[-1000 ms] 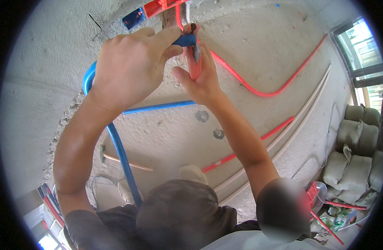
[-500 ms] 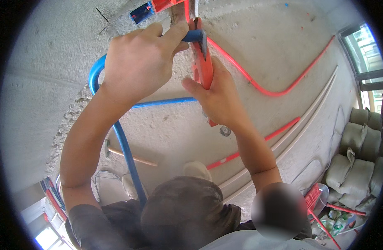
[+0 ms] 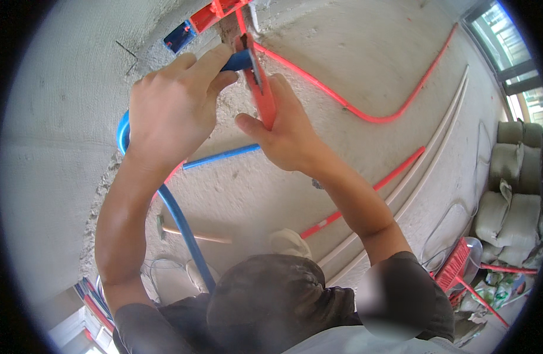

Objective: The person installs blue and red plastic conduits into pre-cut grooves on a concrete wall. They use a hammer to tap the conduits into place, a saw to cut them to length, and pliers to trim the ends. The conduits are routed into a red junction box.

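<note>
My left hand is closed round a bent blue pipe, close to the pipe's upper end. From there the pipe loops down past my left forearm toward my body. In my right hand is a red pipe cutter, gripped by its handles. Its metal blade lies against the blue pipe's end, just beyond my left fingertips. Whether the blade has gone into the pipe cannot be made out. The palm hides part of the handles.
Junction boxes, one blue and one red, sit at the wall. A long red pipe curves across the floor. A short blue pipe, a hammer, white pipes, a red broom and stacked sacks lie around.
The view has shifted, and both hands with pipe and cutter appear farther left. The cutter's lower handle tip, visible below my right hand before, no longer shows. Both grips remain.
</note>
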